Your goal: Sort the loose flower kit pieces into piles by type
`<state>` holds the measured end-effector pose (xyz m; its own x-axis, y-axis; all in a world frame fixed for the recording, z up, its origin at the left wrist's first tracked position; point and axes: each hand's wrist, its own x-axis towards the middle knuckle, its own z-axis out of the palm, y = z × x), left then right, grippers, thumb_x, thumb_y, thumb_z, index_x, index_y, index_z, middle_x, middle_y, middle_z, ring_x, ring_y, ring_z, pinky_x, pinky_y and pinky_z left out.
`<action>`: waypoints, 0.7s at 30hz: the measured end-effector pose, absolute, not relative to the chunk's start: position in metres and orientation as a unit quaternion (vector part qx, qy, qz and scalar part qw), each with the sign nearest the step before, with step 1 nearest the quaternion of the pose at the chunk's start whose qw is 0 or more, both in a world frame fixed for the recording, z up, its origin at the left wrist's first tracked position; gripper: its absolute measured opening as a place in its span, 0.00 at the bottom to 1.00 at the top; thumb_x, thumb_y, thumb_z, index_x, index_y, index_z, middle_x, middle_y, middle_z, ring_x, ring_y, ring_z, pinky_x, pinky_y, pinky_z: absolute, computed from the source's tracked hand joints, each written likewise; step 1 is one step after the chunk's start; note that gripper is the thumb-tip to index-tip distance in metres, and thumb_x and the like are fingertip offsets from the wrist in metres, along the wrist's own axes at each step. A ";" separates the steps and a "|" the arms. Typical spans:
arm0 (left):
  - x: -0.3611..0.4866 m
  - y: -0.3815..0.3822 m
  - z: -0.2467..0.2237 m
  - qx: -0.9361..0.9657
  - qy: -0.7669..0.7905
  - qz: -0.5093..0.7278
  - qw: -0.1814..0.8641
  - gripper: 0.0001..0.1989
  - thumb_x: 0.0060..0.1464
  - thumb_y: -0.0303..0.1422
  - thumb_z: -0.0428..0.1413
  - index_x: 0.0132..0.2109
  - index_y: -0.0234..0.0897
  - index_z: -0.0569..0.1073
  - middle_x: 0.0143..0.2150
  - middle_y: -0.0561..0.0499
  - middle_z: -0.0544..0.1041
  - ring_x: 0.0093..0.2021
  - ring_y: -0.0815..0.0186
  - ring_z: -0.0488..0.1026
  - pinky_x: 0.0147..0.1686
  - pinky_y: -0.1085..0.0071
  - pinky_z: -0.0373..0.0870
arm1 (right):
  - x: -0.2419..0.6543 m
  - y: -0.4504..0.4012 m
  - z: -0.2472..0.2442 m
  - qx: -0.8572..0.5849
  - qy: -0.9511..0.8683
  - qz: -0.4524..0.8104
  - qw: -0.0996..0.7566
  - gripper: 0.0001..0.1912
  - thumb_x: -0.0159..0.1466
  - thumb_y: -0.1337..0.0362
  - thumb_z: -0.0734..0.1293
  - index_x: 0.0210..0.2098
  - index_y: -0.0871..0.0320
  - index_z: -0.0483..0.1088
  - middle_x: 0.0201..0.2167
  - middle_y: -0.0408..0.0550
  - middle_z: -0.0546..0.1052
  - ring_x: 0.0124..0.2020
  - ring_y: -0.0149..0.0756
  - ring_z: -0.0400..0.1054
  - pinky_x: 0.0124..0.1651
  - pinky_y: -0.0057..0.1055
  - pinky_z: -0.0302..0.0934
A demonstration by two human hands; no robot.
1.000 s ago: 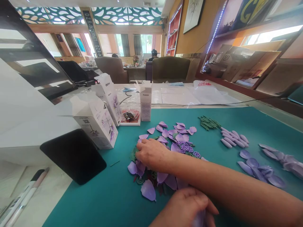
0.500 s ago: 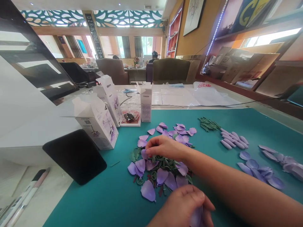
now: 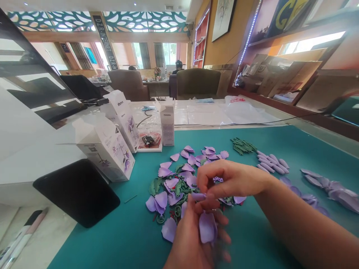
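My left hand [image 3: 193, 228] is low in front of me, palm turned up. A purple plastic petal [image 3: 208, 226] lies in its palm, and a smaller purple piece [image 3: 198, 196] is between its thumb and index finger. My right hand [image 3: 224, 179] meets it from the right, its thumb and fingertips pinched at the end of that smaller piece. Beneath and behind both hands spreads a heap of loose purple petals [image 3: 160, 203], with green leaf pieces [image 3: 155, 185] and small red bits among them. Part of the heap is hidden by my hands.
On the green mat [image 3: 112, 239] stand green stems [image 3: 243, 146], purple bud pieces [image 3: 272, 163] and stacked petals [image 3: 311, 200] at right. White boxes [image 3: 123, 157] and a black tablet [image 3: 77, 192] occupy the left. A person [image 3: 178, 66] sits far back.
My right hand has moved from the heap toward me and right, meeting my left hand. The left hand has risen leftward and turned palm up, showing the petal in it. The camera view has shifted slightly.
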<state>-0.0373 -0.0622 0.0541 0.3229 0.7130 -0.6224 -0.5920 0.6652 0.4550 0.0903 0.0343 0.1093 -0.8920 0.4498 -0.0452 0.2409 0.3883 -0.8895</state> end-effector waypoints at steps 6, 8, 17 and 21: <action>-0.039 -0.062 0.061 0.070 0.434 0.402 0.803 0.23 0.63 0.47 0.33 0.42 0.38 0.65 0.30 0.55 0.68 0.20 0.72 0.65 0.12 0.74 0.56 | 0.096 0.033 0.120 -0.178 -0.848 0.497 0.058 0.09 0.62 0.62 0.66 0.38 0.61 0.73 0.34 0.47 0.76 0.35 0.31 0.70 0.39 0.28 0.65; -0.040 -0.065 0.057 0.087 0.440 0.379 0.809 0.18 0.64 0.42 0.36 0.42 0.38 0.65 0.30 0.56 0.68 0.18 0.75 0.62 0.12 0.76 0.52 | 0.094 0.034 0.118 -0.223 -0.850 0.469 0.091 0.09 0.63 0.62 0.65 0.39 0.61 0.73 0.34 0.47 0.76 0.34 0.30 0.70 0.38 0.26 0.64; -0.040 -0.074 0.024 0.333 0.389 0.244 0.823 0.14 0.45 0.42 0.54 0.33 0.35 0.69 0.25 0.53 0.70 0.20 0.70 0.66 0.24 0.71 0.60 | 0.026 0.019 0.103 -0.221 -0.922 0.301 0.103 0.07 0.62 0.70 0.64 0.38 0.60 0.75 0.37 0.46 0.76 0.38 0.30 0.68 0.40 0.26 0.61; -0.042 -0.077 0.021 0.436 0.347 0.227 0.799 0.10 0.49 0.36 0.51 0.28 0.37 0.73 0.27 0.51 0.72 0.29 0.67 0.70 0.37 0.67 0.65 | -0.016 0.016 0.086 -0.170 -0.977 0.123 0.046 0.09 0.64 0.66 0.63 0.40 0.61 0.75 0.37 0.51 0.75 0.38 0.35 0.67 0.43 0.33 0.60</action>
